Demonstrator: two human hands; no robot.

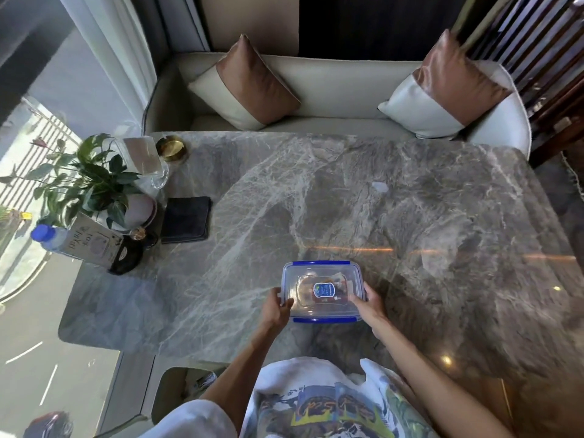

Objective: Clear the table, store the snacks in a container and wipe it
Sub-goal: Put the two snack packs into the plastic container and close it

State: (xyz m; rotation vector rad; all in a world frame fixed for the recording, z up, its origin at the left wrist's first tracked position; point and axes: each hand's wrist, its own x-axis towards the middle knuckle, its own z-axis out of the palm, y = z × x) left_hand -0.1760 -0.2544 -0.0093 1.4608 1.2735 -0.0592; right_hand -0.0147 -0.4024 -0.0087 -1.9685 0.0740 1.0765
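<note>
A clear plastic container (pixel 322 281) with a blue-clipped lid stands on the grey marble table (pixel 347 197), near the front edge. Snack packets show dimly through the lid under a blue label. My left hand (pixel 276 306) grips the container's left end, thumb on the lid. My right hand (pixel 368 303) grips its right end in the same way. A folded dark cloth (pixel 185 219) lies on the table to the left, well away from both hands.
At the table's left edge stand a potted plant (pixel 91 184), a water bottle (pixel 47 237) with a blue cap, a menu card (pixel 94 245), a glass holder (pixel 148 159) and a brass ashtray (pixel 172 148). A cream sofa (pixel 331 86) with two cushions faces me.
</note>
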